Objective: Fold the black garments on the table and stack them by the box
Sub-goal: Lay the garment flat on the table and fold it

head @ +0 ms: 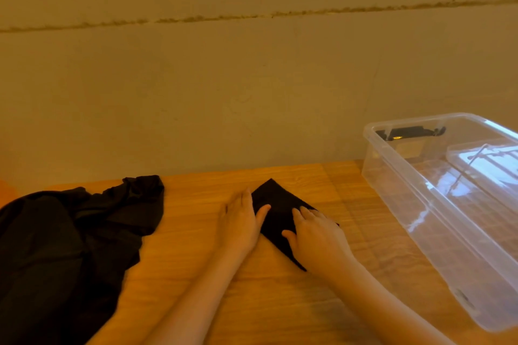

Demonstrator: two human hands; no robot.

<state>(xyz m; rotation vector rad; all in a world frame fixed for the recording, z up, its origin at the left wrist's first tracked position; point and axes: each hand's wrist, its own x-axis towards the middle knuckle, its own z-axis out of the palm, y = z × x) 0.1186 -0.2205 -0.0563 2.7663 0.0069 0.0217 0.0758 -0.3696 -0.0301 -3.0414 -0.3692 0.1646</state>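
Hands first, since they are nearest to us: our left hand (239,223) lies flat with its fingers straight along the left edge of the folded black garment (276,211), the thumb reaching onto the cloth. Our right hand (314,235) sits on the garment's right half, its fingers spread and only slightly bent, pressing down and not gripping. Neither hand holds anything; both rest on the fabric.

We take this garment as our landmark. It lies on the wooden table (196,204) as a small, compact shape, turned so one corner points away from us. We judge the step to be the last flattening of the fold before it goes to the stack. To do it well, we press with flat palms from the middle outward so no air stays trapped, and we line the edges up under our fingertips before we lift. When we move it, we slide both hands beneath so the layers stay together, because thin cloth like this is likely to spring open if pinched at one corner.

To the left of the garment, well apart, the unfolded black pile (70,238) waits in a loose heap. To the right, with bare table between, stands the clear plastic box (414,199). Beyond the garment's far corner, the wall (252,78) rises behind the table.
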